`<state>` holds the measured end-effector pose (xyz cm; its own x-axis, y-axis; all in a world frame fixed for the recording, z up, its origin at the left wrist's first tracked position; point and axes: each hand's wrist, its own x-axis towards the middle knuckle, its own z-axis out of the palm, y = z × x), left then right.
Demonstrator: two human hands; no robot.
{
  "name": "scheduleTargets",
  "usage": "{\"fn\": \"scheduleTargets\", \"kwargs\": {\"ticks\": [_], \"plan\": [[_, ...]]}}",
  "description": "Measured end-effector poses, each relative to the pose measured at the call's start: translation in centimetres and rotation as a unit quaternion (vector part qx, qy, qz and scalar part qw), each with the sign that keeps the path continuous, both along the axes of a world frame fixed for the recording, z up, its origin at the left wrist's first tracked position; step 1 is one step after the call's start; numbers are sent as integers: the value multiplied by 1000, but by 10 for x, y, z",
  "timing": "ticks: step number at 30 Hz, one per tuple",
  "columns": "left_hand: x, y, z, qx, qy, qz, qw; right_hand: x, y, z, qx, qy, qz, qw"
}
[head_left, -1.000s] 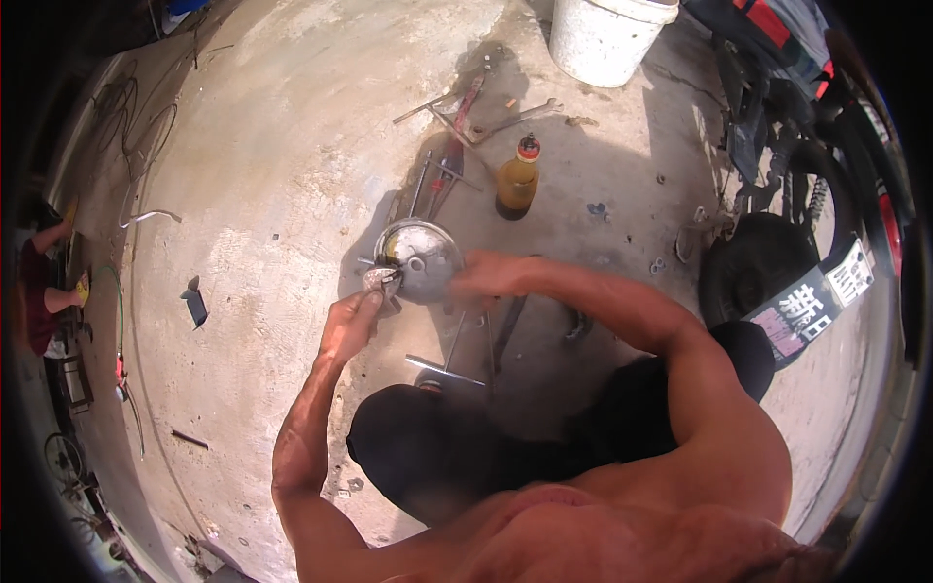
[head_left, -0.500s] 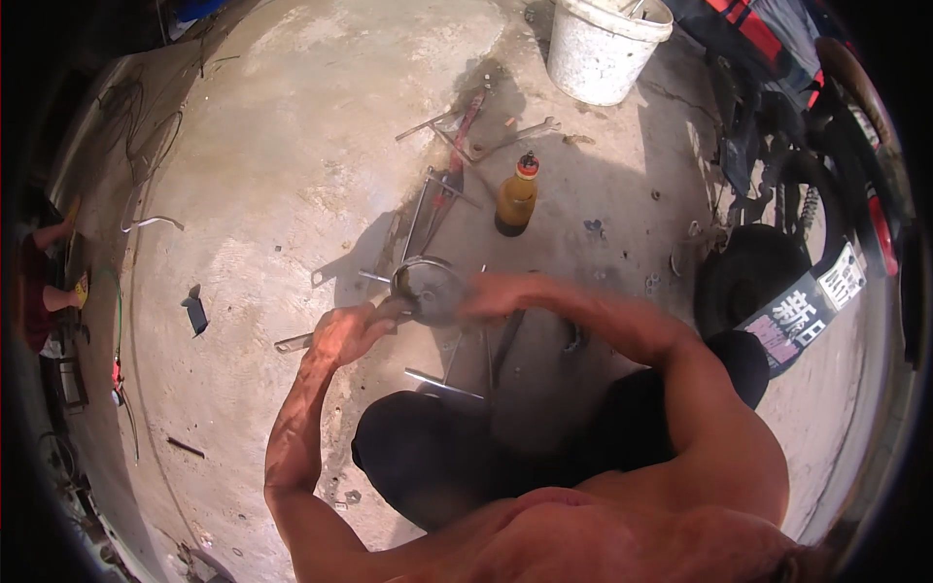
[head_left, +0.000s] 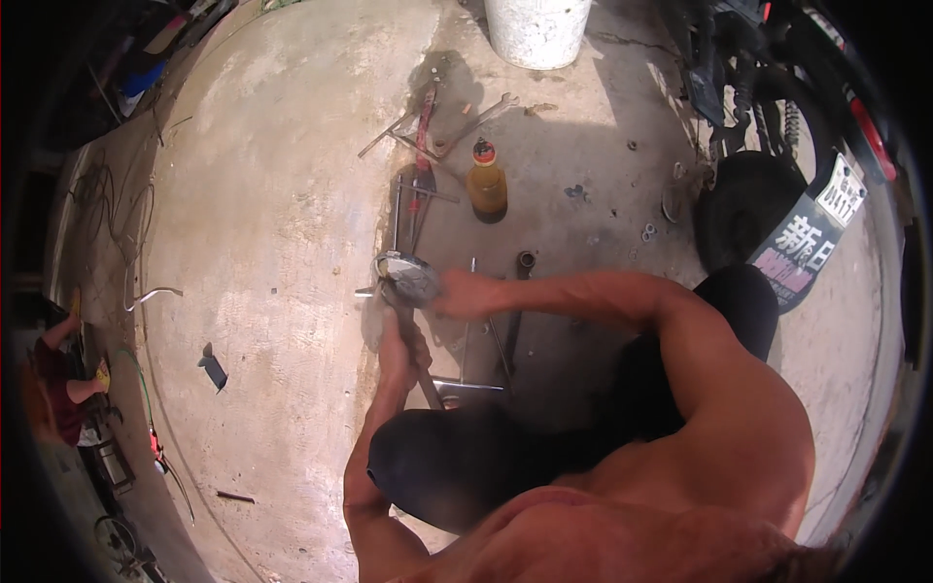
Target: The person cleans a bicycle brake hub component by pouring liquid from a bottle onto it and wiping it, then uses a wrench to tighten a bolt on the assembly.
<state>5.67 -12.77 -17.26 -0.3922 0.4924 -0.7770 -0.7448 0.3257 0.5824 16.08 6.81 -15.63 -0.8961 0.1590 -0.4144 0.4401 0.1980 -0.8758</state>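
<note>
The left hand (head_left: 400, 352) has its fingers wrapped round a flat bar (head_left: 429, 389); the right hand (head_left: 465, 294) meets the edge of the round metal part (head_left: 416, 281), its grip unclear, the part tilted between both hands; a weak hold could drop that dull grey, dished piece onto the gritty concrete floor (head_left: 262, 223), denting its thin, pale rim

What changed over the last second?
The round metal part tipped from nearly face-on to slanted. The flat metal bar at the left hand swung from pointing left half a second ago to pointing toward the left knee. The right hand stayed by the part's right edge; the amber bottle stayed upright.
</note>
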Motion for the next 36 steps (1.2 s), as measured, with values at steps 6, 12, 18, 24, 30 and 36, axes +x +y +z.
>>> {"fn": "scheduleTargets", "kwargs": {"ticks": [6, 12, 18, 24, 30, 36], "plan": [[-69, -28, 54, -135, 597, -513, 601, 8, 29, -54, -41, -15, 262, 964], [-38, -31, 16, -36, 249, -166, 954, 3, 22, 20, -99, -45, 114, 987], [14, 19, -16, 124, -111, 89, 982, -1, 6, 5, 4, -43, 33, 999], [-22, -5, -12, -44, 286, -123, 949, 4, 16, -16, 67, 1, 32, 997], [-27, -21, -7, 196, -89, 12, 976, -12, 5, -17, -72, -34, -139, 987], [-38, -33, -47, -66, 250, -28, 966, -11, 10, -4, -107, 11, -171, 979]]}}
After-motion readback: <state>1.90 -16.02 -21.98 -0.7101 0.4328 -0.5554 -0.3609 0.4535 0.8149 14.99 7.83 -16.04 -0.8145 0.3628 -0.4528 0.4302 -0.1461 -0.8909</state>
